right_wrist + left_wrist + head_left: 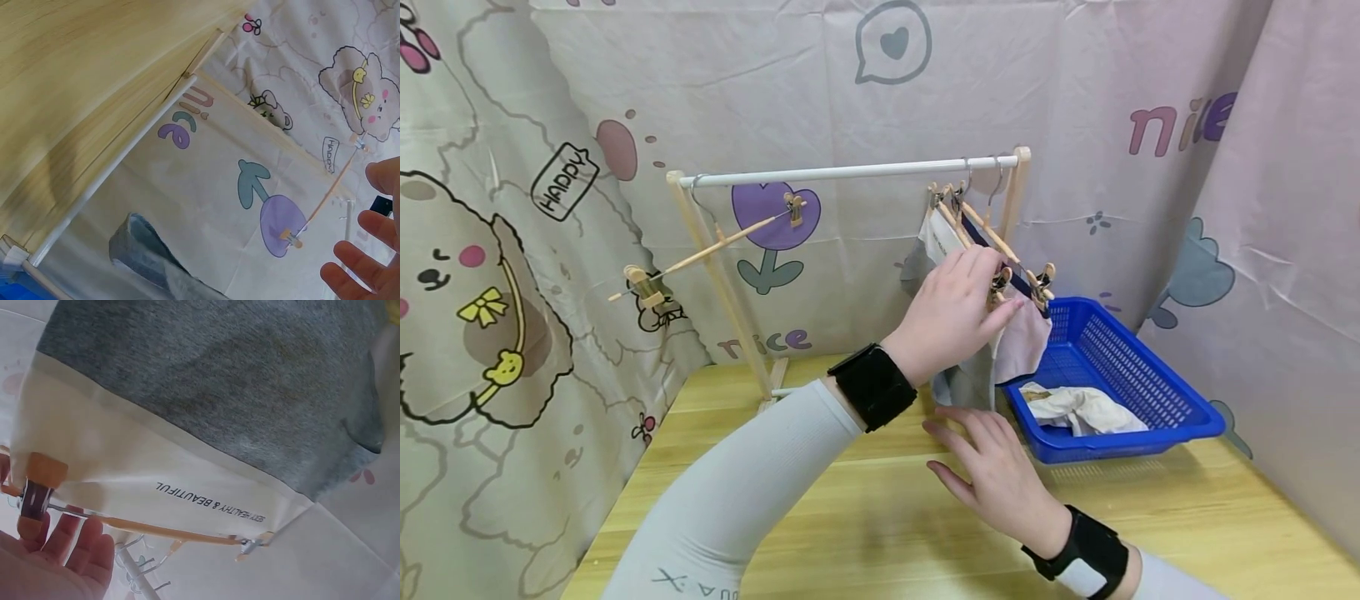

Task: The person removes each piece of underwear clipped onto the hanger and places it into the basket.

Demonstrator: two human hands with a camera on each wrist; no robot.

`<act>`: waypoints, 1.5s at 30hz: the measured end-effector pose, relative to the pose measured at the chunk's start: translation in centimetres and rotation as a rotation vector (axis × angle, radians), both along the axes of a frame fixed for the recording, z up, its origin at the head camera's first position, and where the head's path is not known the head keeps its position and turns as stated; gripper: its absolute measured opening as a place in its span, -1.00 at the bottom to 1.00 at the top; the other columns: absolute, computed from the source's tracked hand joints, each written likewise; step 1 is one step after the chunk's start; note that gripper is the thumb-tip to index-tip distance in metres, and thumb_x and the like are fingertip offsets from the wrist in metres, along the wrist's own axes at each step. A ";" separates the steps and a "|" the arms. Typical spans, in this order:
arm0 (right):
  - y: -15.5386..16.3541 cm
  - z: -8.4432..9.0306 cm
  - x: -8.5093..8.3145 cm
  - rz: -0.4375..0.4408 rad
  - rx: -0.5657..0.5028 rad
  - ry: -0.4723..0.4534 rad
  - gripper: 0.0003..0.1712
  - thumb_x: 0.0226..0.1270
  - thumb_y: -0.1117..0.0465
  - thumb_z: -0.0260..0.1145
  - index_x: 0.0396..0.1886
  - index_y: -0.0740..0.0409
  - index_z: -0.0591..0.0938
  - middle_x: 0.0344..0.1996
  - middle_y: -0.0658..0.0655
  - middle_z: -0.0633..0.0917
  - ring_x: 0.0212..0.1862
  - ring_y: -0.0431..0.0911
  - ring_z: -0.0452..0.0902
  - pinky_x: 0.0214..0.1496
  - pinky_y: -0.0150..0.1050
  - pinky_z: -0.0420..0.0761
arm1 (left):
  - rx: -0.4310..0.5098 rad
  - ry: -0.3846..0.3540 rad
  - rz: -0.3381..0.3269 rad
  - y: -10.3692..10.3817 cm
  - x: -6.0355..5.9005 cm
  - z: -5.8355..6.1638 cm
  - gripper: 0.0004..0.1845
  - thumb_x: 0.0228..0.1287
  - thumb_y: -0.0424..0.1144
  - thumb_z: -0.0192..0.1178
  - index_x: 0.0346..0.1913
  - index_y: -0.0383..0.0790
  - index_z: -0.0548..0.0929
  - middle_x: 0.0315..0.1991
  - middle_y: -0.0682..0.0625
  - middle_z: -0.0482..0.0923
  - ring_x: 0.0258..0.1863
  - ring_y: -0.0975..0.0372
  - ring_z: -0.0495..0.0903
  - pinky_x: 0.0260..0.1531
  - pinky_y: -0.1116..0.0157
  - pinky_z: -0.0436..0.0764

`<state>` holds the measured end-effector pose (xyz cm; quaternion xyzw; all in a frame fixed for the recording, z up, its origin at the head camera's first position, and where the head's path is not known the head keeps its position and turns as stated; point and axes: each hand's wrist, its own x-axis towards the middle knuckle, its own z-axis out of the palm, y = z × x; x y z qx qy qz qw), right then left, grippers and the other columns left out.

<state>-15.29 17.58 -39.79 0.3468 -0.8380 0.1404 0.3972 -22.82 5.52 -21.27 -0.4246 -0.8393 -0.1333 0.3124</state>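
The left hand [951, 312] pinches the wooden clip hanger [1000, 279] holding the grey garment with cream waistband [206, 419] on the far right of the white rail [850, 172]. The right hand [1000, 475], fingers open and relaxed, hovers under its hem above the tabletop [850, 517]. To clip well, I think it should pull the cloth flat.

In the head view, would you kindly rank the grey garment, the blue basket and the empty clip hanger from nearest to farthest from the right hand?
1. Grey garment: just above the right hand.
2. Blue basket: to its right, on the table.
3. Empty clip hanger: far left on the rail.
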 end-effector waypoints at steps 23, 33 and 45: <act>-0.2 0.0 0.0 0.004 -0.013 -0.004 -0.46 0.64 -0.22 0.00 0.20 0.04 0.64 0.18 0.14 0.60 0.14 0.05 0.55 0.15 0.01 0.52 | 0.326 -0.253 0.100 -1.0 -0.2 -1.1 -0.68 0.55 -0.09 0.17 0.05 -0.29 0.45 -0.15 -0.06 0.40 -0.25 0.20 0.45 -0.28 0.37 0.42; -0.2 0.0 0.0 0.003 -0.011 -0.014 -0.45 0.63 -0.22 -0.01 0.20 0.04 0.63 0.17 0.15 0.60 0.13 0.05 0.55 0.16 0.01 0.50 | 0.504 -0.432 0.068 -1.4 -0.3 -1.7 -0.77 0.54 -0.18 0.19 -0.06 -0.27 0.42 -0.29 -0.04 0.44 -0.36 0.21 0.47 -0.44 0.42 0.43; -0.3 0.2 -0.1 0.010 -0.015 -0.012 -0.45 0.63 -0.21 0.00 0.21 0.06 0.63 0.18 0.16 0.61 0.15 0.06 0.54 0.19 0.02 0.47 | 0.460 -0.434 0.111 -2.1 -0.7 -2.3 -0.74 0.60 -0.13 0.12 -0.20 -0.27 0.44 -0.50 -0.01 0.48 -0.59 0.26 0.49 -0.64 0.46 0.39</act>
